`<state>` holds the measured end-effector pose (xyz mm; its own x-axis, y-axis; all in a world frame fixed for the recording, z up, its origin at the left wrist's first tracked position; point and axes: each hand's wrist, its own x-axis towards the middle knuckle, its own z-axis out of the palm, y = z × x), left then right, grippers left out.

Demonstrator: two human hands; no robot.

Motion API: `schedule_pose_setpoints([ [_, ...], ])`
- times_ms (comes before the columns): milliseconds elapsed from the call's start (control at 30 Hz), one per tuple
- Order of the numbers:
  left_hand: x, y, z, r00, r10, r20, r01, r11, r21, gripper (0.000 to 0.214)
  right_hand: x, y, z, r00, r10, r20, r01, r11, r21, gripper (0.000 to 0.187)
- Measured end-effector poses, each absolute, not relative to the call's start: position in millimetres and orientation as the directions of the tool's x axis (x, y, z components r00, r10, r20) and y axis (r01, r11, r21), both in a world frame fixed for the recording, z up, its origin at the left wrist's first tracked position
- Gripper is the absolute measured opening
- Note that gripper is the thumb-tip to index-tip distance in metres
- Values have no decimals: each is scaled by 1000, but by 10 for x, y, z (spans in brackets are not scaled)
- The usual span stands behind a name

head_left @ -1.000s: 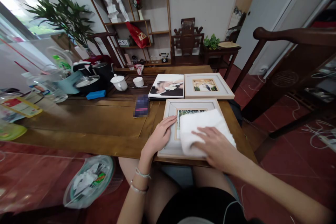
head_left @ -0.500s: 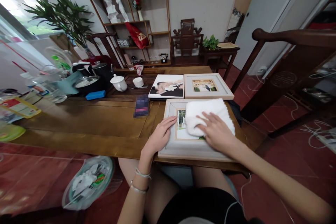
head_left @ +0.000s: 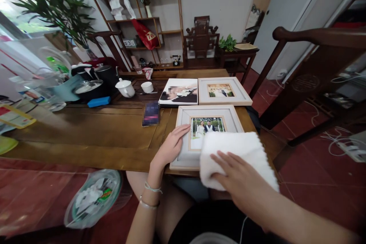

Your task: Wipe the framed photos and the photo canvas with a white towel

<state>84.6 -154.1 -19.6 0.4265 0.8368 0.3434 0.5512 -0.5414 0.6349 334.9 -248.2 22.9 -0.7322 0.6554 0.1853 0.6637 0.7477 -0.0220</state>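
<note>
Waste bin (head_left: 116, 192): on the floor, below and left of the left hand (head_left: 170, 147), with crumpled paper in its clear liner.
Blue block (head_left: 98, 101): on the wooden table (head_left: 85, 127), well to the left of and beyond the left hand.
Lidded white pot (head_left: 126, 89) and white cup (head_left: 147, 87): side by side, beyond the left hand and to its left.
Dark item (head_left: 151, 113): blurred, lying flat near the left hand, just beyond it and leftward.
Left hand: laid flat, fingers close together, nothing in its grasp; it rests on the left border of the near frame (head_left: 190, 156).
Picture panel (head_left: 183, 91): straight beyond the left hand, partly blurred.
Near frame: lying under the left hand's fingers, its photo of two people facing up, the lower right covered.
Far frame (head_left: 240, 90): beyond both hands, just beside the picture panel.
White cloth (head_left: 251, 152): folded, under the right hand (head_left: 238, 179), reaching past the near frame's right and lower edges.
Right hand: holding the white cloth, fingers spread over it.
Wooden chair (head_left: 309, 78): well to the right of and beyond the right hand.
</note>
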Motion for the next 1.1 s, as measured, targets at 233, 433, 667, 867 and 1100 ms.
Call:
schedule_pose_setpoints([
  [233, 836, -1550, -209, 430, 833, 348, 553, -548, 628, 54, 3966, -2061, 423, -616, 770, 166, 786, 615, 63, 52],
  [433, 846, -1556, -202, 424, 831, 361, 548, -553, 628, 54, 3548, -1672, 275, -637, 763, 107, 770, 636, 46, 49],
  [667, 834, -1560, -220, 421, 839, 343, 562, -539, 628, 54, 3552, -2231, 541, -800, 597, 57, 587, 799, -130, 59],
  [867, 826, -1547, -224, 429, 823, 372, 524, -562, 640, 55, 3500, -1447, 821, -575, 730, 371, 785, 620, -2, 52],
  [1100, 842, -1560, -204, 404, 837, 368, 575, -545, 610, 49, 2736, -862, 454, -886, 397, 239, 447, 868, 216, 48],
])
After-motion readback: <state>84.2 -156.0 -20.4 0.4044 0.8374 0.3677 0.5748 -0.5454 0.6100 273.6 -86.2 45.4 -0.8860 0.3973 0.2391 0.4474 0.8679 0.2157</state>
